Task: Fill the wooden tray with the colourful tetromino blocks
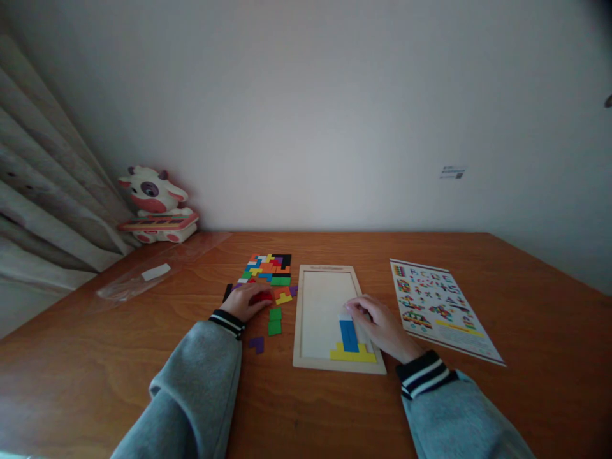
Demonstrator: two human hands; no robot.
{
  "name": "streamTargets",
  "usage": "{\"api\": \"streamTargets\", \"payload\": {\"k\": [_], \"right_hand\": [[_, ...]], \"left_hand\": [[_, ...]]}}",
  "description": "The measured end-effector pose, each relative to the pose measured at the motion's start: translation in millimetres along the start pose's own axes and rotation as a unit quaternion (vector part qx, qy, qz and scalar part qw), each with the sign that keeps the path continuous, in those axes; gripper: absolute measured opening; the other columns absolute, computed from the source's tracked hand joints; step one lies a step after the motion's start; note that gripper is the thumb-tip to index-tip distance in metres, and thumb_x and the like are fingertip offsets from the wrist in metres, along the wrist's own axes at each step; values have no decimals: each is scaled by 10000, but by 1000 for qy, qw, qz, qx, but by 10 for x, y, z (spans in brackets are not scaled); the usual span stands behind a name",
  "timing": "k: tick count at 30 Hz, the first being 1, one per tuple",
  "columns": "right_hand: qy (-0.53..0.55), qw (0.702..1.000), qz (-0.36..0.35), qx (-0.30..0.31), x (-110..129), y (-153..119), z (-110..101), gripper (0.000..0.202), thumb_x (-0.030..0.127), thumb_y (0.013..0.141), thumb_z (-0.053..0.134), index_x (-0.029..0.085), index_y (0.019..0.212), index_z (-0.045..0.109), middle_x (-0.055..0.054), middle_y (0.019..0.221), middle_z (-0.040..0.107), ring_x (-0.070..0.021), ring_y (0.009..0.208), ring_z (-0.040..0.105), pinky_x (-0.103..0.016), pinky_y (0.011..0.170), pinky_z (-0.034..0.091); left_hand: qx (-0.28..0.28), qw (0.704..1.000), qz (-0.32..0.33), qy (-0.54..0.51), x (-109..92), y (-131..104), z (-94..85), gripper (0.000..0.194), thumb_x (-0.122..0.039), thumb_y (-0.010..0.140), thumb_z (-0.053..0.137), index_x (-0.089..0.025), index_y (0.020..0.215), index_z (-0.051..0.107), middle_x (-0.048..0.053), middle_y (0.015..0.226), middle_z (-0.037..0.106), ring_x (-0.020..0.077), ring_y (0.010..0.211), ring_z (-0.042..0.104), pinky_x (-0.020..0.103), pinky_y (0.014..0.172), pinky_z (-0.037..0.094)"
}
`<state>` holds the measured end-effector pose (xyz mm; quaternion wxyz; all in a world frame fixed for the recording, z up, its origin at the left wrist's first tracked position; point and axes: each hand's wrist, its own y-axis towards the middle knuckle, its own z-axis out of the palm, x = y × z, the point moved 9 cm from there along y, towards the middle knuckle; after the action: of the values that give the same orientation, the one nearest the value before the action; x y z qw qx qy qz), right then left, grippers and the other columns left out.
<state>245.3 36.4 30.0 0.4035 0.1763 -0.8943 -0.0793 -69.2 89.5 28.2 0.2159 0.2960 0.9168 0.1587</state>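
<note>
My right hand [382, 324] is over the wooden puzzle board [317, 319], its thumb and forefinger pinched at a small white puzzle piece [344, 315]. That piece touches the top of the blue pieces [349, 336], which stand above the yellow pieces [352, 357] in the board's lower right. To the left of the board, my left hand [243, 301] lies low over loose pieces. Red puzzle pieces [262, 297] show between its parted thumb and forefinger. Close by are an orange piece [281, 291], a yellow piece [284, 298], green pieces [275, 322] and a purple piece [257, 345].
Behind my left hand lies a cluster of many-coloured pieces [268, 268]. A printed pattern sheet [440, 306] rests to the right of the board. Farther left are a clear plastic bag [127, 290] and a cow-shaped toy keyboard [160, 220], near a curtain [43, 172].
</note>
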Motion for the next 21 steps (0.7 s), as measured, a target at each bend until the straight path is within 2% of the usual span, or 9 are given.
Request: {"api": "streamTargets", "payload": {"k": [6, 13, 17, 21], "right_hand": [[0, 1000, 0, 5, -42, 1, 25, 337, 469, 965, 452, 222, 948, 680, -62, 920, 685, -215, 848, 608, -360, 788, 483], [0, 1000, 0, 1, -37, 0, 29, 316, 443, 964, 464, 217, 939, 683, -56, 912, 684, -206, 836, 618, -347, 779, 485], [1, 1000, -1, 4, -49, 4, 34, 331, 451, 962, 461, 208, 938, 685, -66, 917, 687, -210, 836, 617, -350, 774, 490], [-5, 1000, 1, 11, -64, 3, 44, 342, 461, 964, 453, 211, 952, 686, -68, 922, 688, -213, 841, 616, -356, 777, 491]], "left_hand": [[-7, 1000, -20, 16, 25, -3, -15, 320, -447, 903, 559, -242, 1107, 697, 44, 1031, 748, 218, 941, 693, 349, 875, 555], [-29, 999, -9, 29, -59, 1, -21, 302, -393, 951, 481, -221, 1070, 698, 55, 1043, 745, 218, 971, 691, 364, 899, 547], [-47, 998, 27, 38, -196, 29, -96, 284, -348, 958, 491, -197, 1087, 694, 84, 1088, 729, 232, 1035, 664, 401, 948, 524], [-17, 997, 81, 13, -421, 35, -21, 360, -267, 975, 447, -205, 1298, 594, 88, 1263, 657, 240, 1207, 569, 429, 1045, 471]]}}
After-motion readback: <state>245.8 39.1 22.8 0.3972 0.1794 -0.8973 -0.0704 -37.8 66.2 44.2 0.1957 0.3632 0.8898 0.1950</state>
